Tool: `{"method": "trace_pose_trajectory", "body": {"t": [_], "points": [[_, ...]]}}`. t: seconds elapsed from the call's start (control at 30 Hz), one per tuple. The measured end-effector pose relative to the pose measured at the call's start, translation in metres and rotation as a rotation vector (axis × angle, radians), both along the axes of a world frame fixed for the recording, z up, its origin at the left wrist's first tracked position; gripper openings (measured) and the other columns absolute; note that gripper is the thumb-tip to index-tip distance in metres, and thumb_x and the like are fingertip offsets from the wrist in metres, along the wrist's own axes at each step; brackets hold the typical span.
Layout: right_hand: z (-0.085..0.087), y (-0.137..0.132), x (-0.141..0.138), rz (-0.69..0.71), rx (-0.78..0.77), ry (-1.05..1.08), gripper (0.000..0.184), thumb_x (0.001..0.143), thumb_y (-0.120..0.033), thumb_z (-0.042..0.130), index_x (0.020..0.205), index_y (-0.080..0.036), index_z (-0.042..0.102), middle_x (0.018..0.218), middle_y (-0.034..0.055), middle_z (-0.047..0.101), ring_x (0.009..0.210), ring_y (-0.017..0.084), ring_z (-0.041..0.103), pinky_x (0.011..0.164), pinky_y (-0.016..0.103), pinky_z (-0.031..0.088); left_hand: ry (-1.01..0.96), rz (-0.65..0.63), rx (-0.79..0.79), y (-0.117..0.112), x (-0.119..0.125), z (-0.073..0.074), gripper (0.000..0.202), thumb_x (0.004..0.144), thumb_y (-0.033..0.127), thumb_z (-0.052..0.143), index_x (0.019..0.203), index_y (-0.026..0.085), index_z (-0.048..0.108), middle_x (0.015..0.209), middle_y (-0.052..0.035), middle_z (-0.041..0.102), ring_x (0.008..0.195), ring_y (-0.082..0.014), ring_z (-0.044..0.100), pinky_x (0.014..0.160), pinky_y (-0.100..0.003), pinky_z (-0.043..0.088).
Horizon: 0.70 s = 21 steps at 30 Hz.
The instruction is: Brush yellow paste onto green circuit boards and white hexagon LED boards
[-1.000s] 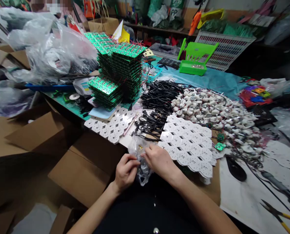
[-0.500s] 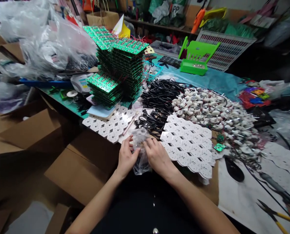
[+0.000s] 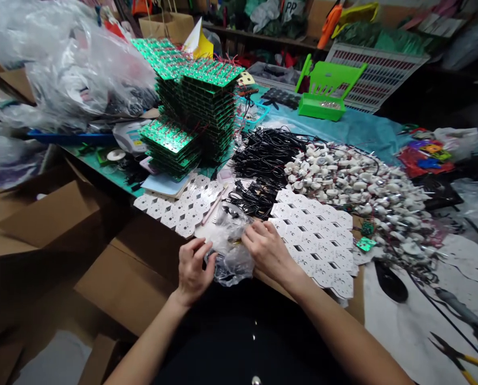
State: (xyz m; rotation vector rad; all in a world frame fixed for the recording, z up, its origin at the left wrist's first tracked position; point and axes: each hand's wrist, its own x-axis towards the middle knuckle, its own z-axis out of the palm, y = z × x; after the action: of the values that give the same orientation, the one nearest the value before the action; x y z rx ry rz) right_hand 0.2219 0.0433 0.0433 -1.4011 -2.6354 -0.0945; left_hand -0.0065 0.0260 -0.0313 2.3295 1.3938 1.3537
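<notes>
Clear plastic bag: crumpled, at the table's front edge, directly before the person's dark-clothed torso. Contents blurred; cannot identify.

Right hand: on the bag's right side, fingers bent and pressed together with the thumb, pinching the film. Left hand: beside the bag's left edge, fingers loosely curled, thumb set apart from the index finger; cannot tell whether it touches the film.

Just right of the right hand: white perforated panels, stacked. Left of the bag, farther back: a second group of white panels, next to a light-blue pad. Behind the bag: black cables, heaped. Adjoining these on the right: a pile of white parts with wires.

Farther out: tall stacks of green circuit boards at back left; bright green tray at the rear; yellow-handled pliers at near right, jaws parted. Cardboard box below the table, left.
</notes>
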Motion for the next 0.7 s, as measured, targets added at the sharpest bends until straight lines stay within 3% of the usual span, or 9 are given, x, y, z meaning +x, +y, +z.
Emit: {"method": "trace_pose_trajectory", "body": {"t": [0.1,0.2,0.27,0.33,0.43,0.57,0.63,0.7], "points": [[0.0,0.001,-0.006,0.101,-0.027,-0.007,0.02,0.094,-0.008,0.049,0.084,-0.016,0.064,0.079,0.0071,0.064,0.085,0.022,0.054,0.085,0.037,0.04,0.091,-0.133,0.04,0.0,0.013,0.01,0.033,0.085,0.007,0.062,0.114,0.024,0.062,0.105,-0.0072,0.068,0.098,-0.0213,0.063,0.09,-0.038,0.05],[-0.003,0.003,-0.005,0.036,-0.056,-0.02,0.019,0.093,-0.015,0.053,0.107,-0.01,0.065,0.084,0.0091,0.069,0.088,0.024,0.058,0.094,0.041,0.04,0.17,-0.151,-0.129,0.007,0.026,0.018,0.031,0.091,0.022,0.06,0.122,0.02,0.059,0.111,-0.0097,0.07,0.101,-0.0234,0.065,0.093,-0.041,0.046],[-0.006,0.002,-0.001,-0.009,-0.074,-0.023,0.047,0.087,-0.022,0.066,0.129,-0.004,0.056,0.107,0.0158,0.07,0.103,0.027,0.059,0.104,0.045,0.036,0.227,-0.117,-0.226,0.01,0.029,0.019,0.055,0.086,0.04,0.067,0.134,0.016,0.052,0.121,-0.0145,0.068,0.107,-0.0277,0.064,0.095,-0.045,0.043],[-0.012,0.0,0.002,-0.032,-0.108,-0.047,0.08,0.073,-0.028,0.08,0.14,-0.001,0.046,0.13,0.0226,0.061,0.121,0.032,0.054,0.111,0.046,0.031,0.293,-0.119,-0.293,0.008,0.028,0.014,0.082,0.077,0.051,0.074,0.144,0.014,0.042,0.131,-0.018,0.062,0.114,-0.0319,0.06,0.099,-0.049,0.041],[-0.027,-0.001,0.001,-0.055,-0.182,-0.096,0.103,0.055,-0.03,0.092,0.142,-0.002,0.045,0.144,0.0258,0.049,0.136,0.035,0.043,0.117,0.044,0.025,0.386,-0.113,-0.352,-0.001,0.022,0.0,0.096,0.072,0.049,0.079,0.151,0.018,0.035,0.144,-0.0189,0.052,0.126,-0.0362,0.052,0.105,-0.056,0.035],[-0.039,0.006,-0.003,-0.09,-0.297,-0.097,0.102,0.054,-0.035,0.093,0.14,0.0,0.048,0.143,0.0282,0.049,0.138,0.037,0.042,0.116,0.045,0.028,0.384,-0.118,-0.352,-0.009,0.011,-0.02,0.075,0.081,0.037,0.073,0.147,0.024,0.04,0.15,-0.0181,0.046,0.134,-0.0359,0.046,0.11,-0.06,0.03],[-0.031,0.013,0.001,-0.068,-0.366,-0.055,0.097,0.056,-0.034,0.092,0.137,0.0,0.052,0.139,0.0273,0.053,0.135,0.036,0.045,0.113,0.045,0.033,0.305,-0.148,-0.338,-0.009,0.006,-0.024,0.066,0.083,0.035,0.07,0.143,0.024,0.045,0.147,-0.0176,0.048,0.133,-0.0345,0.047,0.109,-0.057,0.034],[-0.012,0.024,0.007,-0.019,-0.424,0.039,0.074,0.065,-0.029,0.087,0.13,-0.008,0.06,0.129,0.02,0.062,0.123,0.031,0.056,0.106,0.042,0.04,0.185,-0.157,-0.332,-0.007,0.003,-0.023,0.063,0.083,0.037,0.071,0.139,0.022,0.047,0.142,-0.0173,0.051,0.13,-0.033,0.05,0.106,-0.053,0.041]]}}
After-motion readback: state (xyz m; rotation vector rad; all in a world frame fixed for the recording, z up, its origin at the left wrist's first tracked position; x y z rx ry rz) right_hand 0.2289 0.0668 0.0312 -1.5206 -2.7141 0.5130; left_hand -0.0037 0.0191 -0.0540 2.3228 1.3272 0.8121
